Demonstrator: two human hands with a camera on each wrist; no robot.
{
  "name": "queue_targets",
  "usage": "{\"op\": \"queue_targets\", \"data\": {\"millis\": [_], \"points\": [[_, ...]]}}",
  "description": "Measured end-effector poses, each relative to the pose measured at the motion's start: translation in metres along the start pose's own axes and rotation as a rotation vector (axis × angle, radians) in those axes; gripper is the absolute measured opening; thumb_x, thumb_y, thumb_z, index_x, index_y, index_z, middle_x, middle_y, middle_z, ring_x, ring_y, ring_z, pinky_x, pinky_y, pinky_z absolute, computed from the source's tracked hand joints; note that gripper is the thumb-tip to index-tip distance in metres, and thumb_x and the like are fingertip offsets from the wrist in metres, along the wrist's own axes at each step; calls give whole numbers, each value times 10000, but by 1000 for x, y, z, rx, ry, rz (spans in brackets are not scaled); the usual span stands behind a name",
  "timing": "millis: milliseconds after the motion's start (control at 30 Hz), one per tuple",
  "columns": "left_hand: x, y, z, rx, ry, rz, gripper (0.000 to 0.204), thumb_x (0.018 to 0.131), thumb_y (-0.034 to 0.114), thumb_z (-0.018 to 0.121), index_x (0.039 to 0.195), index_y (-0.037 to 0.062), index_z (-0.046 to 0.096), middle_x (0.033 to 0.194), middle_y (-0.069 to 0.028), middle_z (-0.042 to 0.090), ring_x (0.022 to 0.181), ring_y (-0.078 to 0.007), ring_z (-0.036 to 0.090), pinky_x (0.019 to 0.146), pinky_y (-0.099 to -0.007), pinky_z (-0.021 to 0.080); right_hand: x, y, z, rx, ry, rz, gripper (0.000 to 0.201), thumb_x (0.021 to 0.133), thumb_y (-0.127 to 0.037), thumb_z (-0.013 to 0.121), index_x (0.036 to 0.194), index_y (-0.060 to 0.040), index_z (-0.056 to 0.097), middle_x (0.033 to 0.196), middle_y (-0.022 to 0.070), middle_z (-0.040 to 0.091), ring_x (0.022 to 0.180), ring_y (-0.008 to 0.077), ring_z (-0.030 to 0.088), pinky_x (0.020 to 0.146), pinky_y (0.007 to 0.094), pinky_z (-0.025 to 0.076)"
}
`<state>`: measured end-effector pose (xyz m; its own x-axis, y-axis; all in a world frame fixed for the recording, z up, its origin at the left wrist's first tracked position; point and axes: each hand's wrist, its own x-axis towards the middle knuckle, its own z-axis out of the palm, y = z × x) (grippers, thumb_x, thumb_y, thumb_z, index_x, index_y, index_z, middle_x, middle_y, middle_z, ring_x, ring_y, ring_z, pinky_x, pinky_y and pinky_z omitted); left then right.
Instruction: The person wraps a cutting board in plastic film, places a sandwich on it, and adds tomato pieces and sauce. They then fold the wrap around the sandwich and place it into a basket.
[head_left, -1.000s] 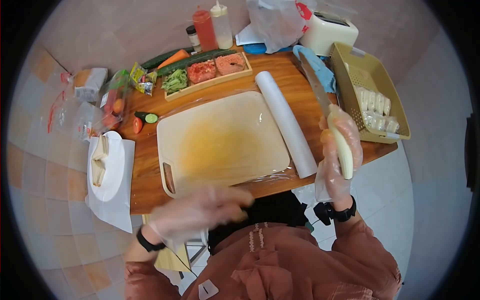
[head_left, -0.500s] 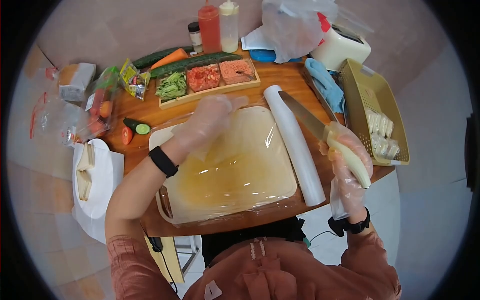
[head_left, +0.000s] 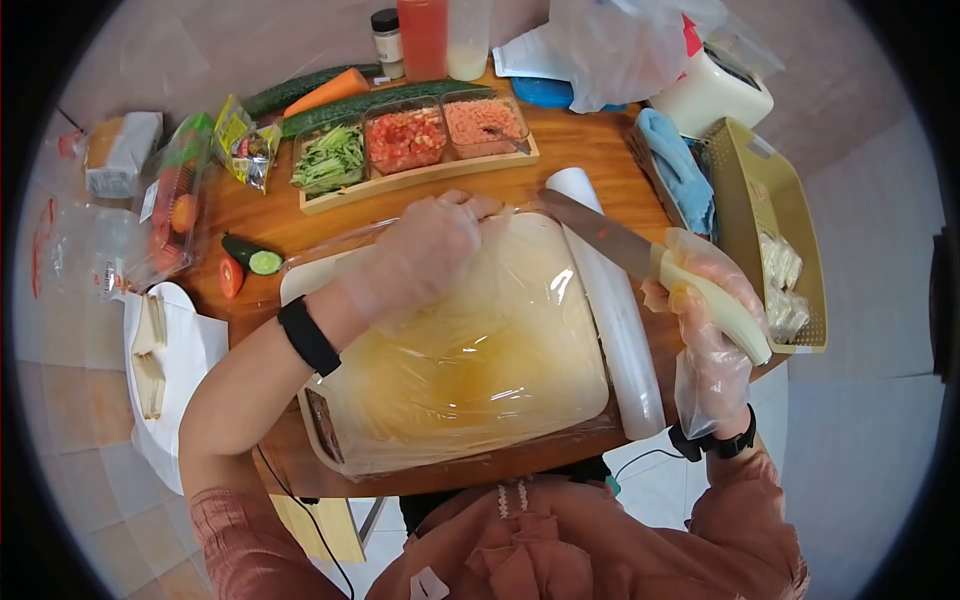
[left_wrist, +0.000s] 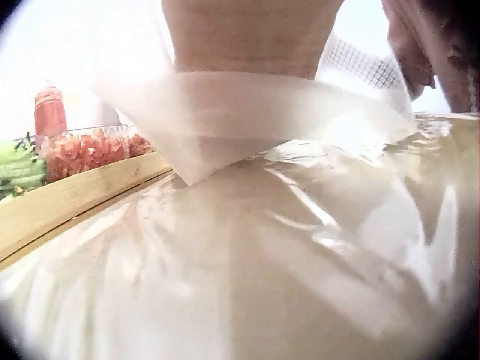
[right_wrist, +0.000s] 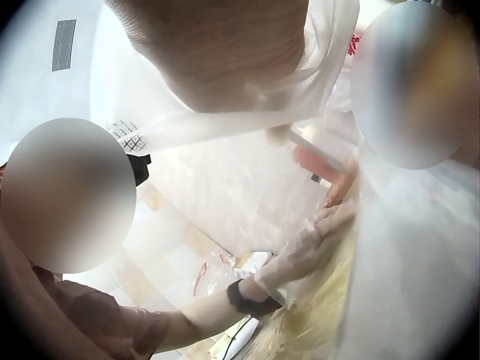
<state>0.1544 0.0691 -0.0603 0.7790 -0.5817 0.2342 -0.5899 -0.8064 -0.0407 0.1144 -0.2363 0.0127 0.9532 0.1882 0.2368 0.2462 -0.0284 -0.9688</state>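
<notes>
Brings left hand (head_left: 425, 248) from near side to far edge of cutting board (head_left: 440, 400), bent fingers touching plastic film (head_left: 510, 345), pinching or not unclear; grips knife (head_left: 602, 237) with right hand (head_left: 712, 345), blade over roll (head_left: 622, 325), near basket (head_left: 800, 240).

Left fingers (head_left: 466, 206) — blurred, tips perhaps hidden

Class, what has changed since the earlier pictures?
The left hand moved from the near to the far edge of the board; whether it grips the film is unclear. The knife swung left, across the roll. The right hand still holds the knife; the wooden tray stayed put.
</notes>
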Motion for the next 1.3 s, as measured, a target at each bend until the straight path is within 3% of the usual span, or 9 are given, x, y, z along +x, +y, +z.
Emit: {"op": "queue_targets", "data": {"millis": [233,467,700,833,933,1000,1133,1200,1300], "points": [[2,-1,4,-44,32,-34,473,869,108,553,1324,-1,626,1202,-132,675,1051,-298,660,850,-389,574,6,1,-4,-120,-66,36,317,956,-160,694,1214,15,640,1317,186,626,1095,264,649,946,407,566],[11,-11,6,-41,-65,-73,436,870,91,549,1286,18,656,1198,-140,675,1027,-329,662,863,-419,553,14,3,-5,-191,-84,68,335,959,-166,708,1238,4,638,1312,157,639,1082,235,650,959,388,559],[15,-20,16,-101,74,-52,424,872,83,555,1273,7,670,1126,-172,695,972,-338,677,862,-432,554,23,10,2,-251,-112,2,269,985,-100,678,1236,-8,647,1311,142,651,1050,186,660,946,362,553],[17,-24,21,-94,92,-92,422,885,84,554,1283,12,673,1090,-180,700,958,-336,682,848,-434,560,23,8,9,-199,-88,-15,230,956,-11,677,1181,33,667,1238,133,694,1059,149,643,952,291,507],[16,-28,22,-169,69,-126,404,903,82,549,1281,55,691,1067,-180,706,953,-334,685,833,-432,566,23,3,7,-303,-114,31,227,955,-1,677,1179,36,664,1232,129,690,1059,152,642,955,293,504],[11,-27,17,-195,224,-82,352,938,100,548,1242,106,728,1009,-170,702,932,-334,682,813,-435,567,23,4,7,-301,-109,29,227,953,0,681,1176,36,664,1227,127,689,1057,152,642,953,293,503],[10,-28,1,-260,69,-39,311,967,138,552,1203,131,754,965,-160,687,888,-342,677,788,-446,563,25,8,7,-362,-104,-16,226,946,4,689,1169,35,667,1218,124,686,1044,155,645,948,292,503],[11,-30,5,-132,33,42,295,984,169,557,1191,130,763,937,-160,671,853,-343,674,753,-450,559,26,13,8,-321,-104,-36,227,945,2,690,1168,35,668,1214,125,688,1040,158,646,946,293,504],[12,-30,12,-116,119,55,281,1004,194,551,1175,128,764,944,-162,668,837,-341,676,728,-442,557,26,16,7,-268,-83,-86,226,941,-6,694,1162,34,671,1199,128,696,1033,164,650,942,296,506]]}}
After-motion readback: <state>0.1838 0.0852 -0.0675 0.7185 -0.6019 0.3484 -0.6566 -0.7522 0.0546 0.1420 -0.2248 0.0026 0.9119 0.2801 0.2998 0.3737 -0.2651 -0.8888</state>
